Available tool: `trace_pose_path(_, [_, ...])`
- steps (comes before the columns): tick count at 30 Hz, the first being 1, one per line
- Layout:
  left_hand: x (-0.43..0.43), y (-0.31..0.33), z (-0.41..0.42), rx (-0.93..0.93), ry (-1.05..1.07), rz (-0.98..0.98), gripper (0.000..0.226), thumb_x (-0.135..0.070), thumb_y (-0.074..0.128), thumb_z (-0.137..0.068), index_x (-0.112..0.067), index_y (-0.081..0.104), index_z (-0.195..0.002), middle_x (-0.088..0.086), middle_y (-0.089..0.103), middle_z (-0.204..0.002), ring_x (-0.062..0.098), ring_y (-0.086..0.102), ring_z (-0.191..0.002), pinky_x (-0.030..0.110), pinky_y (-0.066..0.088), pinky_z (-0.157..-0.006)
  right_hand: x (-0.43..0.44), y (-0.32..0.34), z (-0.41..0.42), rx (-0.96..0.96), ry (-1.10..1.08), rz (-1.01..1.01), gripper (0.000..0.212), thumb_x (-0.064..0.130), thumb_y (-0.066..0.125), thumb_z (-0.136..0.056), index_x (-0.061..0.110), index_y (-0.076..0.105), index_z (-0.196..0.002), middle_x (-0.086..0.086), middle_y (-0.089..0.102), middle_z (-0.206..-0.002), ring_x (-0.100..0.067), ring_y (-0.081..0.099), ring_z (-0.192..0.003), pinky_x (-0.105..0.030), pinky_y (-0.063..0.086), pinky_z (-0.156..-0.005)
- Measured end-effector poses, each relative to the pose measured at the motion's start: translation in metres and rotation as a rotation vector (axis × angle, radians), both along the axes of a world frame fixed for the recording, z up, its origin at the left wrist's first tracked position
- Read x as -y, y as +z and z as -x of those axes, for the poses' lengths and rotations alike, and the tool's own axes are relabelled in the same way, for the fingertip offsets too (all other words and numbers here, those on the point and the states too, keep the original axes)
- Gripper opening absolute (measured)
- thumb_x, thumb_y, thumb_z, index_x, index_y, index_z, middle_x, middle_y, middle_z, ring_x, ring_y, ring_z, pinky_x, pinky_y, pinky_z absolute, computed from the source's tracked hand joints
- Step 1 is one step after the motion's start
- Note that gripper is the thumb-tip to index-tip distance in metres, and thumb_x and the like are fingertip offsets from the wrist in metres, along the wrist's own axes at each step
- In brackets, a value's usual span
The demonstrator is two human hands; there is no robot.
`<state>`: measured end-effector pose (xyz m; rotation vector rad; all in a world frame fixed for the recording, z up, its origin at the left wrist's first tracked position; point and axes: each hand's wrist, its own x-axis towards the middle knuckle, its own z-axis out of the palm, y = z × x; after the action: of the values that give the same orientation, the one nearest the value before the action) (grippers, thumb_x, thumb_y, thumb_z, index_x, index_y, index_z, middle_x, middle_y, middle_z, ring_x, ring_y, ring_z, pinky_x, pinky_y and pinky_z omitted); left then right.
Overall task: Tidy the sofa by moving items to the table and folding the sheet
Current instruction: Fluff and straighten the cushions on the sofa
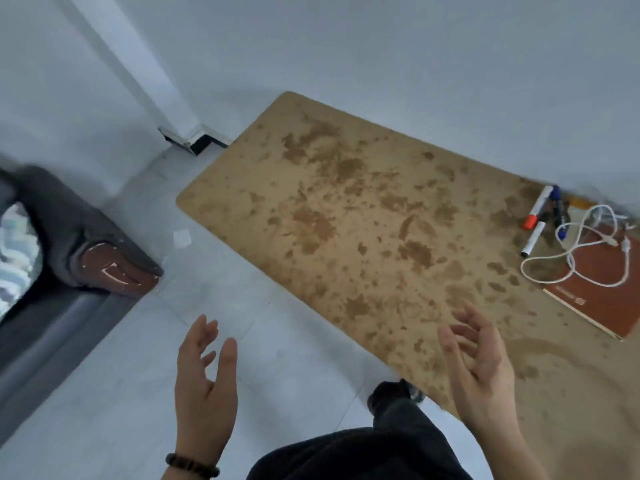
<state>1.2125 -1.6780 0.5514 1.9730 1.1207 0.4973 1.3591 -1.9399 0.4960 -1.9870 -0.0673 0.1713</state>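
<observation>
A brown speckled table point(346, 209) fills the middle and right. On its far right lie an orange-brown notebook point(602, 292), a coiled white cable point(581, 251) on top of it, and several marker pens point(540, 216). The grey sofa point(62, 265) with a brown armrest end sits at the left; a patterned sheet point(17, 258) shows on its seat at the frame edge. My left hand point(204, 379) hovers over the floor, palm in, fingers relaxed, holding nothing. My right hand point(478, 362) hovers over the table's near edge, fingers loosely spread, holding nothing.
Pale tiled floor point(145, 393) lies between sofa and table. A small white scrap point(182, 238) lies on the floor near the table's left edge. White walls stand behind. My dark trouser leg and shoe point(394, 396) are below the table edge.
</observation>
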Motion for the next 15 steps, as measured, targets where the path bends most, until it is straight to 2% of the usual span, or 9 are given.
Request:
trace_pose_path(6, [-0.045,-0.014,0.168,0.125,0.242,-0.004,0.055,-0.033,0.053,-0.089,-0.021,0.04,-0.141,-0.008,0.054,-0.131,0.005,0.052,-0.119,0.029,0.044,-0.094,-0.102,0.008,0.096,0.053,0.307,0.095,0.057,0.057,0.056,-0.087,0.023,0.048,-0.133,0.008,0.058,-0.119,-0.008,0.062,-0.102,-0.04,0.054,-0.088])
trace_pose_path(9, [-0.061,-0.025,0.263,0.151,0.402,0.041,0.054,-0.031,0.054,-0.089,-0.024,0.04,-0.14,-0.008,0.055,-0.129,0.0,0.052,-0.117,0.026,0.044,-0.092,-0.158,0.008,0.164,0.062,0.499,0.129,0.055,0.044,0.061,-0.087,0.025,0.045,-0.136,0.012,0.055,-0.124,-0.005,0.059,-0.108,-0.038,0.054,-0.089])
trace_pose_path(11, [-0.07,-0.027,0.317,0.166,0.524,0.046,0.053,-0.03,0.055,-0.089,-0.027,0.039,-0.139,-0.007,0.055,-0.128,-0.004,0.051,-0.115,0.019,0.044,-0.088,-0.194,0.01,0.201,0.081,0.631,0.141,0.057,0.036,0.065,-0.087,0.027,0.042,-0.139,0.013,0.053,-0.126,-0.004,0.058,-0.109,-0.034,0.054,-0.088])
trace_pose_path(15, [-0.092,-0.023,0.396,0.189,0.73,0.061,0.048,-0.03,0.055,-0.089,-0.034,0.038,-0.133,-0.006,0.057,-0.125,-0.011,0.051,-0.11,0.006,0.046,-0.08,-0.263,0.024,0.259,0.114,0.839,0.164,0.061,0.036,0.067,-0.085,0.04,0.036,-0.137,0.018,0.05,-0.127,0.001,0.056,-0.109,-0.022,0.05,-0.082])
